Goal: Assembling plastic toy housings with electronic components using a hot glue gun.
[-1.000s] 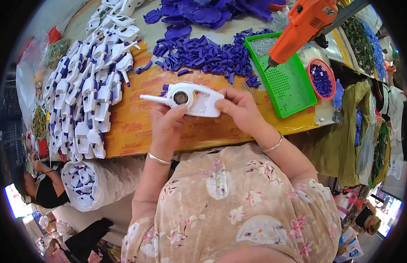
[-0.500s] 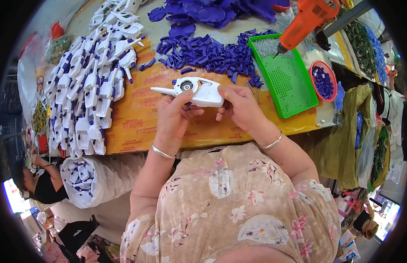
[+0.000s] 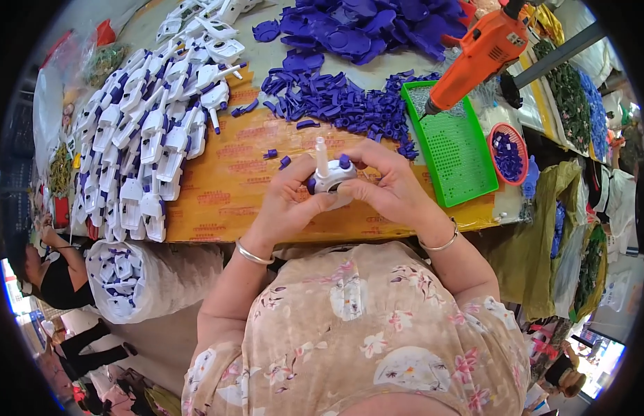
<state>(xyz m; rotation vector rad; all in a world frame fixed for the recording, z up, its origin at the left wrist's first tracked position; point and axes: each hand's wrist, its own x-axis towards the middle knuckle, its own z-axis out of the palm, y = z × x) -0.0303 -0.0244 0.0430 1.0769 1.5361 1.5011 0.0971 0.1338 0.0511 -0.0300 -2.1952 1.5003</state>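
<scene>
Both hands grip a white plastic toy housing [image 3: 329,178] above the near part of the table. Its pale rod points up and away from me, and purple parts show at its side. My left hand [image 3: 286,208] is closed around the left side, thumb along the near edge. My right hand [image 3: 390,188] is closed on the other side, its thumb pressing the near face. A small purple plastic piece [image 3: 345,161] sits at the housing's far right, by my right fingers. Much of the housing is hidden by my fingers. Two loose purple pieces [image 3: 285,161] lie beyond my left hand.
White-and-purple housings [image 3: 131,149] are heaped at left, with a filled white sack [image 3: 169,277] below. Small purple parts [image 3: 336,104] and larger purple shells [image 3: 370,31] lie ahead. An orange electric screwdriver [image 3: 478,59] hangs over a green screw tray [image 3: 450,182], beside a red basket [image 3: 523,147].
The housing has turned from lying sideways, rod to the left, to rod pointing away. A purple piece now shows by my right fingers. Two loose purple pieces now show beyond my left hand.
</scene>
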